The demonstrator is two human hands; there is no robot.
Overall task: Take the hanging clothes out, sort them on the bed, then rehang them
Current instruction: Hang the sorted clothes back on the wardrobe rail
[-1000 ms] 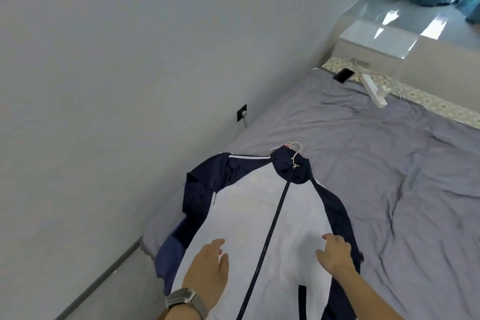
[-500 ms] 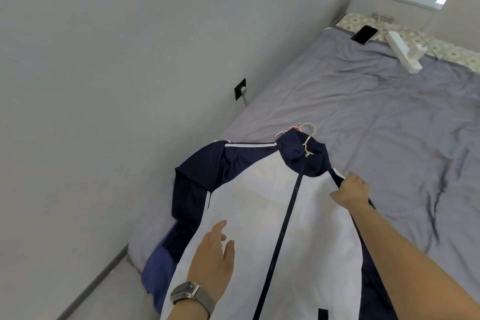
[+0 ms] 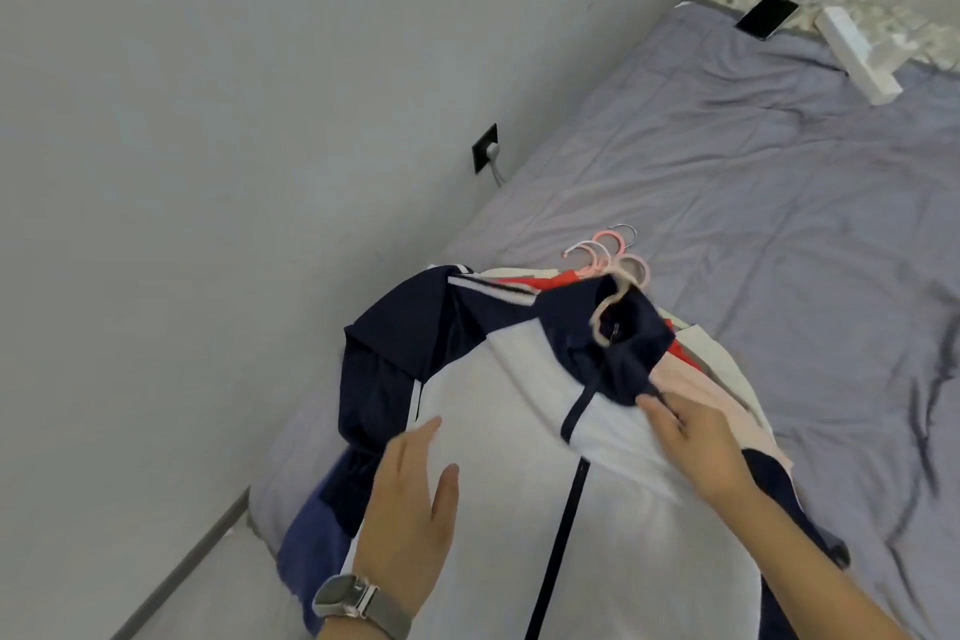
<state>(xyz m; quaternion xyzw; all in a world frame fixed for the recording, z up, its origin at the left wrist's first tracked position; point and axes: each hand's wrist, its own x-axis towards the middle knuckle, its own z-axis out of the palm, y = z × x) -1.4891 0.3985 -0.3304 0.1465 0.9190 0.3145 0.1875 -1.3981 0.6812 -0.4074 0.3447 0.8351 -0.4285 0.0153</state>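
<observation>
Head view — looks down, close over bed (image 3: pixel 753 234).

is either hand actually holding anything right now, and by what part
The right hand pinches the white and navy jacket at its navy collar, beside the zip. The left hand lies flat on the jacket's white front, holding nothing.

Navy-and-white jacket (image 3: pixel 509 411), pink hangers (image 3: pixel 608 255), grey-lilac bedsheet (image 3: pixel 753 234), black phone (image 3: pixel 767 16)

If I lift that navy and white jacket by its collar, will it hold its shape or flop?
Likely flop: the jacket already buckles into soft folds under the right hand. Probably light, being thin cloth. The hanger inside its collar may slip out if tilted.
</observation>
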